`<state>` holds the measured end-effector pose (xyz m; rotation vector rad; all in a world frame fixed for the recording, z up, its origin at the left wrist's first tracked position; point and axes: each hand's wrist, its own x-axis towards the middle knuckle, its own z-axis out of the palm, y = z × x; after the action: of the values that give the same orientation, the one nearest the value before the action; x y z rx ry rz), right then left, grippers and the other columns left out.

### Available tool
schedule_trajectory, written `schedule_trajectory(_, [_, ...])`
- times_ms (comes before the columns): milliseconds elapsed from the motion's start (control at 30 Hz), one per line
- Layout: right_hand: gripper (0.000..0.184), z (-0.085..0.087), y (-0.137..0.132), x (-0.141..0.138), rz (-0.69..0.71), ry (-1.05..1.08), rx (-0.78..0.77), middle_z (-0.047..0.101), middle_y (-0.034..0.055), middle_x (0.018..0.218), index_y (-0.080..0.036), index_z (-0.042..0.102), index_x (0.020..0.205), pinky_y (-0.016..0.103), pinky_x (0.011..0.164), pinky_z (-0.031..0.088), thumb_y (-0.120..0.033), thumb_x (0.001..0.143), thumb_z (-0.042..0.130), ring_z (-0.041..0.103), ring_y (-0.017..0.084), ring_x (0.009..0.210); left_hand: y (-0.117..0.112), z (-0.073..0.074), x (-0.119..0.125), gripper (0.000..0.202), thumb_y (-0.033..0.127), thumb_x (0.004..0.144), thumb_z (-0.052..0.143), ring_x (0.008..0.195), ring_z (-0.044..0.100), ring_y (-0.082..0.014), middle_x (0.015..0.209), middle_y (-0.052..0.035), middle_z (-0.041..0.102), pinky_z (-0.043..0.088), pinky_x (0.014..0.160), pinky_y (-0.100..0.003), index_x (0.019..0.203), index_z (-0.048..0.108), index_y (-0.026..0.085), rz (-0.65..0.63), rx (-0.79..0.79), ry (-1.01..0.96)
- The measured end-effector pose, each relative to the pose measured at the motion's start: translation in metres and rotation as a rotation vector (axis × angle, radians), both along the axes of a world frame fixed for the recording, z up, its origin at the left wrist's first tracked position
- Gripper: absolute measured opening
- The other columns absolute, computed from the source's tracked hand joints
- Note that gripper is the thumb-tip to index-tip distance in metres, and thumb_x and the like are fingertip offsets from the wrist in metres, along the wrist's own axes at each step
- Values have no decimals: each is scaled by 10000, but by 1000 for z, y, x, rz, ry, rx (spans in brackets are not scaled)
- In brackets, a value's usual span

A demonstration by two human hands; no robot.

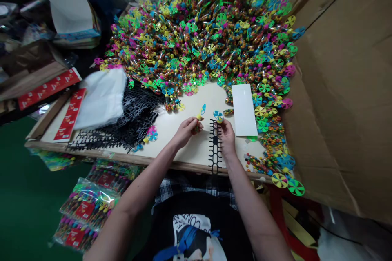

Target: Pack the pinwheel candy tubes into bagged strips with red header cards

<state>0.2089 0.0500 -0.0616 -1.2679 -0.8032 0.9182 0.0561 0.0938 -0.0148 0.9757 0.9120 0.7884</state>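
Pinwheels — green, yellow, blue, pink; black latticed plastic strip

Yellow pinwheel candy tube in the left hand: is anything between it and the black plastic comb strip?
Nothing visible: only bare cream board separates the yellow pinwheel candy tube in the left hand from the black plastic comb strip.

"How's the light looking?"

"Dim shadow is gathering at the upper left of the frame, and small glints are sparkling off the clear pinwheel tubes."

"And the edges?"

"The wide lens is bowing the wooden board edge along the bottom."
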Motion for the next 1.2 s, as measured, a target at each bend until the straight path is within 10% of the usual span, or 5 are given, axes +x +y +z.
schedule_trajectory(600, [377, 15, 3, -44, 7, 348, -75, 663, 14, 936, -198, 569, 965, 313, 799, 496, -337, 633, 682, 609, 160, 832, -13, -9, 15, 370, 410, 652, 765, 772, 568, -101, 858, 24, 658, 428, 738, -202, 924, 642, 191, 216, -94, -305])
schedule_trajectory(1200, [212, 16, 2, -41, 81, -253, 6, 666, 46, 953, -203, 589, 958, 321, 855, 492, -218, 755, 531, 614, 175, 910, -7, -21, -12, 376, 359, 728, 678, 962, 597, -180, 1045, -62, 662, 450, 893, -300, 1057, 640, 181, 118, 209, 27])
